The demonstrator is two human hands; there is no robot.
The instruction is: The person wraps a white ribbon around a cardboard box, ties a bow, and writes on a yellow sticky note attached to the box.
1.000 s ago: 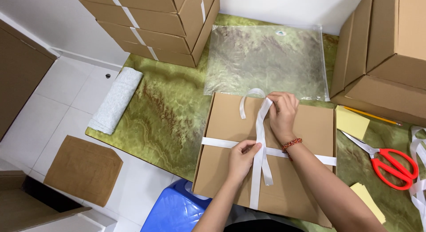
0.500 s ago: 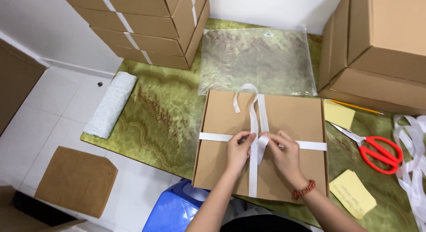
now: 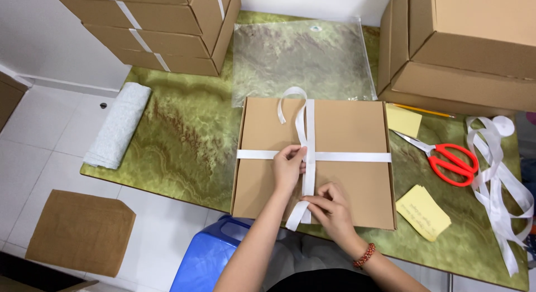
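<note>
A flat brown cardboard box (image 3: 352,183) lies on the green marbled table (image 3: 184,141), wrapped crosswise in white ribbon (image 3: 357,157). My left hand (image 3: 288,166) pinches the ribbon where the two bands cross at the box's middle. My right hand (image 3: 329,211), with a red bead bracelet at the wrist, holds the loose ribbon end near the box's front edge. Another loose ribbon end curls up at the box's far edge.
Red-handled scissors (image 3: 452,160), yellow paper notes (image 3: 422,212) and a heap of loose white ribbon (image 3: 502,180) lie to the right. A clear plastic bag (image 3: 304,60) lies behind the box. Stacked cartons (image 3: 162,24) stand at both far corners. A blue stool (image 3: 209,255) sits below.
My right hand moved from the box's far part down to the front edge and took the ribbon's loose end. My left hand stayed at the crossing.
</note>
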